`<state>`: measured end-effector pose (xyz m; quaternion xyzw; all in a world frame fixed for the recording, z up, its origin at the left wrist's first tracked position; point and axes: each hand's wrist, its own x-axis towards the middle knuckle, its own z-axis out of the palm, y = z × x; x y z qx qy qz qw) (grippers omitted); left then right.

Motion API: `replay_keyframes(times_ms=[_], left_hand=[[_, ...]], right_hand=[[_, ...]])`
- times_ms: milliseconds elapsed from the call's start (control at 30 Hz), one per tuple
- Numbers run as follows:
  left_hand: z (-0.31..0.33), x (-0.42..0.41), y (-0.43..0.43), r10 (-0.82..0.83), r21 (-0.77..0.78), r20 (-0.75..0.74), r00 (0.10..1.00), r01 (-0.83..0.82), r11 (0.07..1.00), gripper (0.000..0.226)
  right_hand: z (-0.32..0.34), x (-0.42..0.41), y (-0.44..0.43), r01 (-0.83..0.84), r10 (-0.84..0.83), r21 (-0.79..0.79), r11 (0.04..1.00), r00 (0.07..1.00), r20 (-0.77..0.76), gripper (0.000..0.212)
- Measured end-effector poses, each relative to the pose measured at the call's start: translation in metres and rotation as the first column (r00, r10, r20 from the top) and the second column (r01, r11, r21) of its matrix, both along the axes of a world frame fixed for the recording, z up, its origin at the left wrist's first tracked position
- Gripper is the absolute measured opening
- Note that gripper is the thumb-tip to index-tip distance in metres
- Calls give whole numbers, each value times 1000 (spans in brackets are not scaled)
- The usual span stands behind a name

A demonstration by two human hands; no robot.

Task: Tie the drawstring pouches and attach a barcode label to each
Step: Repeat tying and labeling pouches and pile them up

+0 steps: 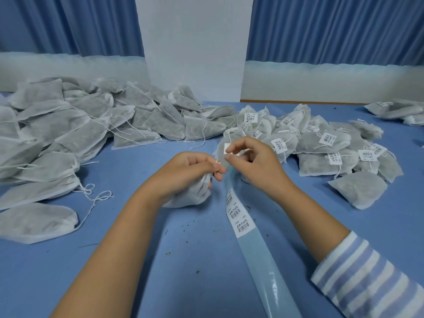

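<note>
Label strip (270,271) curls up from 6 o'clock. Untied pouches (46,134) heap at 9 o'clock; the left hand (188,173) grips a soft, light pouch (190,193) by its gathered neck (the sensible hold), the right hand (254,161) pinches what seems a label (227,148); finished pouches (332,145) lie at 2 o'clock.

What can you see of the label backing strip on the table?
The backing strip is a long, glossy, translucent pale-blue ribbon lying on the blue table. It curves from the bottom frame edge up to the right hand, which hides its top end. Three white barcode labels sit on its upper part; the lower stretch is bare.
</note>
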<state>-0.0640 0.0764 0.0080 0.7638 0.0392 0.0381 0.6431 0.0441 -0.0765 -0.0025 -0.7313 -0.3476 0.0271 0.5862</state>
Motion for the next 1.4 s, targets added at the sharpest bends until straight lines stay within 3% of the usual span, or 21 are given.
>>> replay_keyframes(times_ms=[67, 200, 400, 500, 633, 767, 867, 1000, 1133, 1200, 1333, 1400], left_hand=[[0, 0, 3, 45, -44, 35, 998, -43, 998, 26], [0, 0, 6, 60, -78, 66, 996, -55, 995, 28], [1, 0, 4, 67, -69, 59, 996, -63, 996, 31], [2, 0, 2, 76, -13, 62, 995, -75, 997, 31], [2, 3, 2, 213, 152, 74, 974, -222, 963, 23], [2, 4, 2, 212, 216, 53, 976, -219, 952, 27], [2, 4, 4, 217, 269, 31, 976, -217, 938, 20], [3, 0, 6, 166, 342, -12, 986, -152, 927, 18], [2, 0, 7, 149, 354, -37, 988, -126, 927, 21], [1, 0, 8, 150, 351, -14, 989, -136, 927, 19], [-1, 3, 10, 179, 323, 75, 981, -194, 926, 13], [-1, 3, 9, 152, 307, 125, 981, -184, 934, 3]], right_hand=[[5, 0, -4, -51, 53, 25, 998, 995, -85, 20], [6, -6, -6, -213, 186, -147, 966, 966, -179, 11], [3, -11, -2, -215, 199, -56, 975, 956, -216, 10], [2, -14, 0, -177, 160, -83, 981, 971, -177, 17], [3, -15, 2, -128, 114, -94, 987, 983, -142, 20], [0, -14, 1, -188, 179, -32, 982, 967, -180, 22], [-2, -12, 0, -224, 222, -23, 974, 972, -80, 25], [-5, -9, -2, -188, 208, -147, 971, 968, 137, 18], [-4, -10, -2, -159, 195, -190, 969, 962, 192, 8], [-3, -9, -2, -170, 208, -228, 959, 966, 154, 10], [0, -8, -2, -249, 226, -222, 943, 966, -126, 17], [2, -6, -4, -272, 235, -194, 942, 952, -195, 16]])
